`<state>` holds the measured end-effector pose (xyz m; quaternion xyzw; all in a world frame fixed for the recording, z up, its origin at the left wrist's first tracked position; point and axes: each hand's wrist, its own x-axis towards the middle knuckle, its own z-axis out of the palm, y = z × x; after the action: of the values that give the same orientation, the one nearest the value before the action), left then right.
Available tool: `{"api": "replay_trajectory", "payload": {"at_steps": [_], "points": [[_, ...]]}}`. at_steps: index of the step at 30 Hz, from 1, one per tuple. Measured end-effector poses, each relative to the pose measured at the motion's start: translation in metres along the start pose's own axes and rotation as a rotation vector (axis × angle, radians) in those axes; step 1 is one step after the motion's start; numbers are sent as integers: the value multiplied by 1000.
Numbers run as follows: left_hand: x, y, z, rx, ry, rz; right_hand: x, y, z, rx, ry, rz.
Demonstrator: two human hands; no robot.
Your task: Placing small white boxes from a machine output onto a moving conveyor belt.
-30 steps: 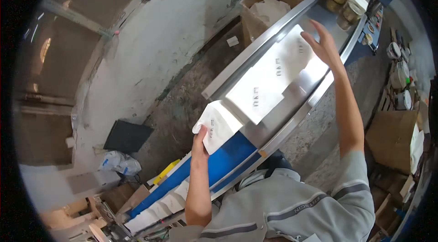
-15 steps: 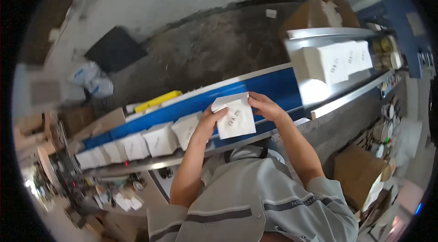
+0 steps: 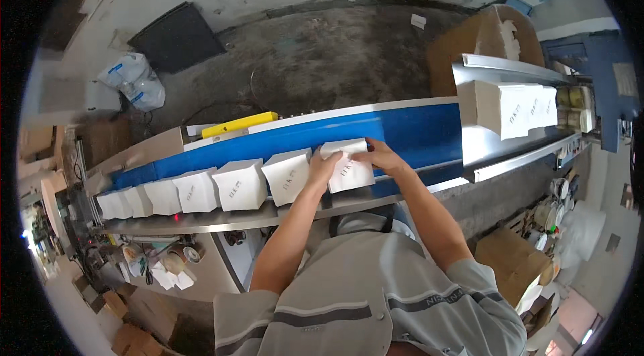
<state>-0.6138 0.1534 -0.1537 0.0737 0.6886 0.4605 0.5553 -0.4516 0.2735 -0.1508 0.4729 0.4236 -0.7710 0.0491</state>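
White packet: a white paper packet (image 3: 349, 167) with small dark print lay on the blue conveyor belt (image 3: 416, 131), at the right end of a row of like packets.
Long axis: its longer side ran roughly along the belt, tipped a little, the left end lower in the picture than the right; its printed face pointed up toward the camera.
Left hand: the left hand (image 3: 322, 167) gripped the packet's left edge, fingers curled round it.
Right hand: the right hand (image 3: 382, 157) lay on the packet's right upper corner, fingers closed over the edge, so both hands clamped the same packet.
Row of packets: more white packets (image 3: 239, 184) stood side by side to the left, each touching or just beside the next, running down the belt to the far left end; the nearest one (image 3: 287, 175) sat just beside the left hand.
Belt frame: a steel rail (image 3: 221, 220) ran along the near edge of the belt, close to the person's grey shirt (image 3: 362, 295).
Stack: a block of white packets (image 3: 513, 109) sat on the steel tray (image 3: 496, 68) at the belt's right end, well apart from the hands.
Beyond: a yellow bar (image 3: 240, 125) lay at the far side of the belt, and a brown cardboard box (image 3: 479, 37) stood behind the tray.
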Motion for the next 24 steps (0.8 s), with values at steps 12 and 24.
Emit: {"api": "replay_trajectory", "payload": {"at_steps": [12, 24], "points": [[-1, 28, 20, 238, 212, 269, -137, -54, -56, -268, 6, -481], [-44, 144, 257, 59, -374, 133, -318, -91, -489, -418, 1466, -733]]}}
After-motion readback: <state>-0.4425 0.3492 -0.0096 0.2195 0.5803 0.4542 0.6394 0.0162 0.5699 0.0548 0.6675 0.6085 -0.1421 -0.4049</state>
